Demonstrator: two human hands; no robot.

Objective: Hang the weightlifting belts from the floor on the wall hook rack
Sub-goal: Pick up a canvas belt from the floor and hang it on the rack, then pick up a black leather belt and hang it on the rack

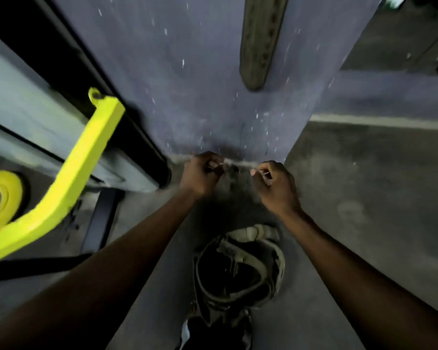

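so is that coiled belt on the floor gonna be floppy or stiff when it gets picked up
The coiled belt probably holds its shape somewhat: it stands on edge in a loop. Its strap ends lie loose, so they will likely dangle. It looks thick, so perhaps fairly heavy.

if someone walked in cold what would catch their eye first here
Probably the bright yellow bar slanting across the left side, with a yellow roll at the far left edge. Next, the left hand and right hand, curled at centre near the foot of the blue wall. Below them a coiled belt lies on the floor, and another belt hangs on the wall above.
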